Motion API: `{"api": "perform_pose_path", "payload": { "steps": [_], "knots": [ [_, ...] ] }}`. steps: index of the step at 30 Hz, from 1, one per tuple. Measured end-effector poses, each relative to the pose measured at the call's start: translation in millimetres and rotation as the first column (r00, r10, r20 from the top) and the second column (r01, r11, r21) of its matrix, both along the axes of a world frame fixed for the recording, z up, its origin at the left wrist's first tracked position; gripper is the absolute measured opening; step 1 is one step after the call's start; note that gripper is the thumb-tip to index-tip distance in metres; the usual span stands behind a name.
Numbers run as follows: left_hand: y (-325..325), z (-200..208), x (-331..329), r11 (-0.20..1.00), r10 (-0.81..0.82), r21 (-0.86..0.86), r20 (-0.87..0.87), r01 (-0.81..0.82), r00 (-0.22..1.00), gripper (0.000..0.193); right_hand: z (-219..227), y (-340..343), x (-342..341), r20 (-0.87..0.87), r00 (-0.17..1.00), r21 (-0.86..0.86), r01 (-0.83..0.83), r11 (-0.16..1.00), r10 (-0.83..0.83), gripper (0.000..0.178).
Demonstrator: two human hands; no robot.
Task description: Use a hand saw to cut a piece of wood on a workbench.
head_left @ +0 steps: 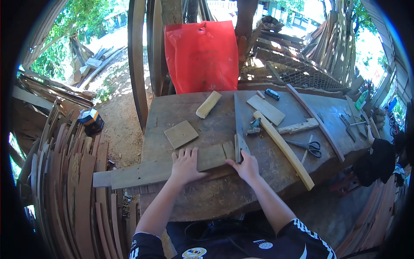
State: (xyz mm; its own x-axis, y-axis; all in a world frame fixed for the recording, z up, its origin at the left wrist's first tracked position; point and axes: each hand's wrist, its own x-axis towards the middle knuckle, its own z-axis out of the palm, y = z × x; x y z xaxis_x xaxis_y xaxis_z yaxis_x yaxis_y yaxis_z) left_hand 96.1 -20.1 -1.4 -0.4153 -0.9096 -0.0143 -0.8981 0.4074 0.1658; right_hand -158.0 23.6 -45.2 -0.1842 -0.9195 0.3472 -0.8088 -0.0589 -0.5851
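A long wooden board point(142, 173) lies across the near part of the workbench, its left end jutting past the bench edge. Spread flat on top of it, my left hand point(184, 166) presses near its middle. At the board's right end, my right hand point(246, 166) is closed around the handle of what looks like a handsaw point(239, 123). The narrow blade points away from me over the bench. My right thumb reaches left to the board's near edge. A dark line crosses the board close to the tool. Part of the handle is hidden by my fingers.
On the workbench point(161, 112) lie a square wood piece point(181, 134), a short block point(208, 104), a flat offcut point(265, 109), a curved strip point(284, 151), scissors point(314, 149) and a long strip point(317, 123). A red sheet point(201, 58) stands behind. Stacked planks point(82, 181) line the left.
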Motion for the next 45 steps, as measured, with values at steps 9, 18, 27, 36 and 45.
{"api": "perform_pose_path", "payload": {
  "steps": [9,18,27,36,45],
  "knots": [
    [-16,-8,-14,0.995,0.049,-0.085,-0.002,-0.049,0.999,0.109,16,3,-5,0.159,0.984,-0.186,0.107,0.977,-0.078,0.045],
    [-8,-2,-17,0.997,0.044,-0.065,0.003,-0.043,0.999,0.102,12,111,14,0.717,0.678,-0.123,-0.107,0.987,0.162,0.034],
    [-6,-5,-76,0.997,0.044,-0.072,0.040,-0.041,0.998,0.115,-13,120,23,0.757,0.628,-0.150,-0.104,0.983,0.182,0.034],
    [-8,-13,-73,0.989,0.061,-0.129,-0.031,-0.064,0.998,0.111,-3,232,22,0.685,0.716,-0.091,-0.094,0.991,0.131,0.025],
    [2,-6,-81,0.988,-0.005,-0.156,-0.074,-0.007,0.997,0.110,-2,130,26,0.680,0.722,-0.109,-0.075,0.991,0.129,0.030]
  ]
}}
